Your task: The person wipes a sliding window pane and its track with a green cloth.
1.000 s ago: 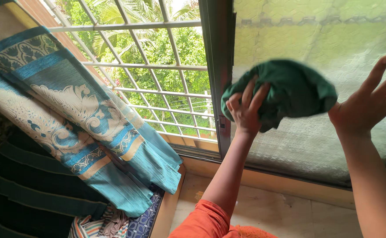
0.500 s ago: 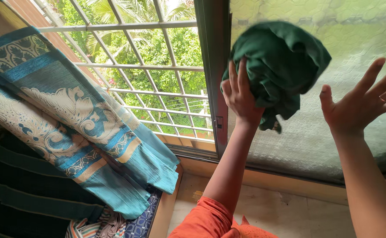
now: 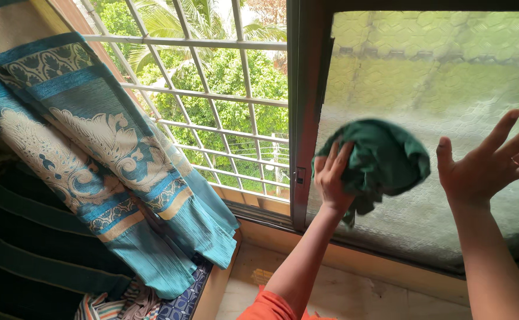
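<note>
Cloth: green woven fabric, matt, soft, crumpled. Window pane: frosted glass, embossed hexagon texture, translucent. Frame: dark painted metal, smooth. Grille: pale metal bars. Curtain: teal patterned textile, slight sheen. Sill: polished stone.

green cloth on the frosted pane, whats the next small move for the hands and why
Probably sweep the green cloth sideways to the right across the frosted pane. The left hand presses it bunched against the glass close to the window frame, so the broad stretch of pane to the right lies uncovered. The right hand is open, holds nothing and sits in that path, so it should likely shift clear.
</note>
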